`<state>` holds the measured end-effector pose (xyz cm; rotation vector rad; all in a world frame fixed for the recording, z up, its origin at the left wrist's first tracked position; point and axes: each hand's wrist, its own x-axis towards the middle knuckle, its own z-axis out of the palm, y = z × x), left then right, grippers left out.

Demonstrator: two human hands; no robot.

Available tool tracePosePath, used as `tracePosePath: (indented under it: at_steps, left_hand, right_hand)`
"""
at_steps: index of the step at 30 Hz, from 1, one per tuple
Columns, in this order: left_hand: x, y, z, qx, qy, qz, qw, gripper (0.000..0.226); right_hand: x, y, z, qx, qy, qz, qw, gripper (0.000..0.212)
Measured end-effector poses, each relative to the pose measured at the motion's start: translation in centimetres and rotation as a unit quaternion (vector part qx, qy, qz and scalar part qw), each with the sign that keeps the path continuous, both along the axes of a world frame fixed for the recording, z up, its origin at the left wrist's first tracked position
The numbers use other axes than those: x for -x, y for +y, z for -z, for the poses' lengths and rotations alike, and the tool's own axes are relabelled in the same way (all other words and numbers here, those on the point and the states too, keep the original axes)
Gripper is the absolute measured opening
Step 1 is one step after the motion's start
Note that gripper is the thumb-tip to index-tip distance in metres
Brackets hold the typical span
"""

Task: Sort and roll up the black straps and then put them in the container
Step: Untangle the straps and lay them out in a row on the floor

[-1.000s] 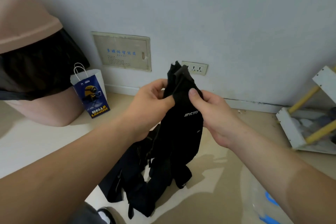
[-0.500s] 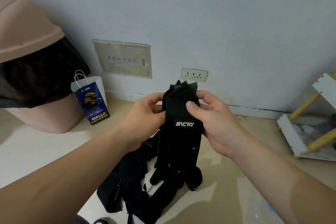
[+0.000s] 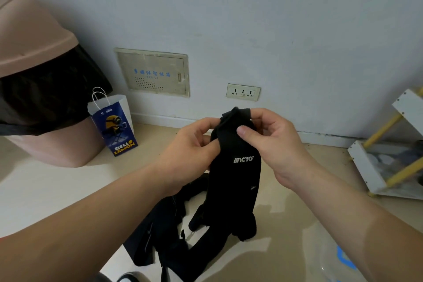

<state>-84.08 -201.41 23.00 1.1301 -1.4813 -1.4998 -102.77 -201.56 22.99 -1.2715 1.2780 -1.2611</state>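
At the far left stood a pink bin (image 3: pixel 34 57) with a black bag (image 3: pixel 45 89) hanging out under its lid. Just beside it a blue paper bag (image 3: pixel 114 126) with a yellow cartoon figure stood upright on the floor (image 3: pixel 45 190), near the wall (image 3: pixel 251 18). On the wall there was a beige panel (image 3: pixel 153 72) with blue letters, and to its right a socket plate (image 3: pixel 243 92) with three outlets.

In the middle, the left hand (image 3: pixel 190 151) pinched the left edge of the black strap (image 3: pixel 235 167) between thumb and fingers, near its top. The strap hung in the air with its long axis vertical; the top end pointed up toward the wall, and the white logo faced the camera. Its lower ends hung just above the floor. Under it and more to the left, a pile of other black straps (image 3: pixel 164 231) lay on the floor. The right hand (image 3: pixel 272 144) held the top right part of the same strap, the thumb pressed on the front and the fingers curled around the top edge.

The floor was pale beige and shiny. At the far right a white rack (image 3: pixel 366 167) with yellow bars leaned near the wall. Something blue (image 3: pixel 343 256) lay at the lower right; I cannot tell what it was.
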Motion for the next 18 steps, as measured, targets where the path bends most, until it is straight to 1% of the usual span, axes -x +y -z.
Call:
tracePosePath:
  at_steps: [3,4,6,7,8,10,11,13,14,16,18]
  left_hand:
    - [0.0,-0.1,0.4,-0.016,-0.003,0.000,1.000,0.031]
    - [0.0,-0.2,0.4,-0.024,-0.002,-0.003,1.000,0.027]
    - [-0.1,-0.2,0.6,-0.043,-0.004,-0.007,0.999,0.019]
    - [-0.1,-0.3,0.7,-0.051,-0.007,-0.010,0.999,0.022]
    - [-0.1,-0.3,0.9,-0.056,-0.007,-0.014,0.998,0.027]
    - [-0.1,-0.4,1.2,-0.059,0.000,-0.027,0.998,0.035]
    - [-0.1,-0.3,1.2,-0.059,0.006,-0.031,0.998,0.034]
    - [0.1,-0.2,1.0,-0.061,0.024,-0.022,0.998,0.022]
    - [0.1,-0.2,0.8,-0.060,0.029,-0.014,0.998,0.022]
    - [0.1,-0.2,0.8,-0.053,0.023,0.000,0.998,0.028]
    - [0.1,-0.2,0.8,-0.051,0.015,-0.002,0.999,0.023]
  right_hand:
    - [0.0,0.0,0.0,0.025,0.020,-0.031,0.999,0.037]
    - [0.0,0.0,-0.1,0.032,0.028,-0.038,0.998,0.041]
    - [0.2,0.0,-0.1,0.036,0.044,-0.049,0.997,0.055]
    - [0.3,0.0,-0.1,0.035,0.047,-0.056,0.997,0.061]
    - [0.4,0.0,0.0,0.032,0.043,-0.062,0.997,0.061]
    - [0.3,0.1,0.3,0.012,0.018,-0.058,0.998,0.052]
    - [0.3,0.1,0.5,-0.006,0.003,-0.047,0.999,0.044]
    - [0.1,0.2,0.8,-0.050,-0.020,-0.025,0.998,0.030]
    - [0.1,0.2,0.9,-0.068,-0.024,-0.017,0.997,0.025]
    - [0.3,0.1,0.9,-0.090,-0.032,0.000,0.995,0.018]
    - [0.4,0.1,1.0,-0.098,-0.054,0.010,0.994,0.017]
